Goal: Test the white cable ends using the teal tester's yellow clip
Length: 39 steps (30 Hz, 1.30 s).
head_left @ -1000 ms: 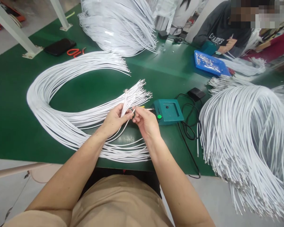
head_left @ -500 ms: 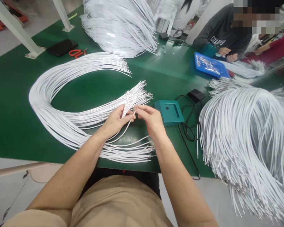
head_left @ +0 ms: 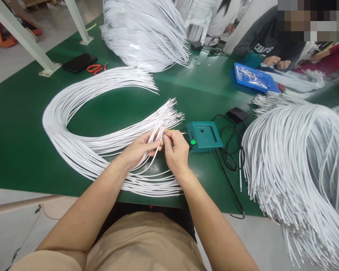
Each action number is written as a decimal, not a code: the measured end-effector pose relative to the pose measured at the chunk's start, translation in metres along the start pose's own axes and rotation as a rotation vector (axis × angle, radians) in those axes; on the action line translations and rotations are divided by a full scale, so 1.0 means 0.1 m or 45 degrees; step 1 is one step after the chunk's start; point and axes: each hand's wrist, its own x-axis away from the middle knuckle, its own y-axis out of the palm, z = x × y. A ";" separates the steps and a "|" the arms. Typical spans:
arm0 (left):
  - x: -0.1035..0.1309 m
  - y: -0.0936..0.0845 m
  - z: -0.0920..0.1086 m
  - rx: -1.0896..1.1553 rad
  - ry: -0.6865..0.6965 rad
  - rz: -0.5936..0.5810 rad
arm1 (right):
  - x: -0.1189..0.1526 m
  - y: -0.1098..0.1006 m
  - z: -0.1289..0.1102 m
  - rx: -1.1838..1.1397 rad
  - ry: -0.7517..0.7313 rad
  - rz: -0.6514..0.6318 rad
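Note:
My left hand (head_left: 142, 148) is closed around several white wires (head_left: 159, 126), whose ends stick up past the fingers. Right beside it, my right hand (head_left: 176, 148) pinches at the end of a white wire, and its fingertips hide the tip. Behind the right fingers a yellow piece (head_left: 171, 131) shows in part. A thin metal tip reaches from there toward a small teal device (head_left: 207, 135) with a lit green button (head_left: 193, 142). Under and behind my hands, a long curved bundle of white wires (head_left: 58, 113) lies on the green table (head_left: 19, 150).
A large wire coil (head_left: 274, 139) hangs over the table's right edge. Another wire pile (head_left: 141, 34) sits at the back. Red-handled scissors (head_left: 94, 69) and a black phone (head_left: 79, 62) lie back left. A co-worker (head_left: 260, 41) sits behind a blue tray (head_left: 255, 78) of small parts. Black cable (head_left: 228, 154) loops nearby.
My right hand has turned and lowered slightly, its fingers curling in more. A yellow piece and the device's green button now show. The whole view has shifted a little.

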 end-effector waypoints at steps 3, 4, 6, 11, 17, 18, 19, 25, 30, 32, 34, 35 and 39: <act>0.00 0.01 0.04 0.026 -0.033 0.048 | -0.01 -0.05 0.04 0.309 -0.263 -0.104; 0.00 0.01 0.04 0.011 -0.040 0.070 | -0.03 -0.08 0.05 0.399 -0.325 -0.155; -0.03 0.01 0.04 -0.046 -0.043 0.115 | -0.08 -0.15 0.07 0.555 -0.412 -0.253; -0.10 0.00 -0.05 -0.332 0.077 0.184 | -0.32 -0.34 0.15 0.791 -0.415 -0.373; -0.17 -0.03 -0.10 -0.772 0.191 0.248 | -0.51 -0.45 0.28 0.894 -0.393 -0.620; -0.18 -0.04 -0.10 -0.819 0.197 0.254 | -0.52 -0.46 0.29 0.876 -0.394 -0.624; -0.19 -0.04 -0.10 -0.860 0.201 0.259 | -0.53 -0.46 0.30 0.856 -0.394 -0.623; -0.27 -0.09 -0.15 -1.031 0.259 0.314 | -0.55 -0.44 0.34 0.819 -0.385 -0.584; -0.29 -0.09 -0.16 -1.088 0.255 0.335 | -0.53 -0.43 0.35 0.774 -0.374 -0.524; -0.28 -0.09 -0.15 -1.103 0.255 0.332 | -0.52 -0.43 0.34 0.763 -0.374 -0.508; -0.27 -0.08 -0.15 -1.116 0.254 0.322 | -0.52 -0.43 0.34 0.767 -0.375 -0.496; -0.27 -0.09 -0.15 -1.119 0.251 0.316 | -0.52 -0.43 0.34 0.772 -0.375 -0.494; -0.27 -0.09 -0.16 -1.138 0.222 0.317 | -0.52 -0.42 0.34 0.800 -0.361 -0.499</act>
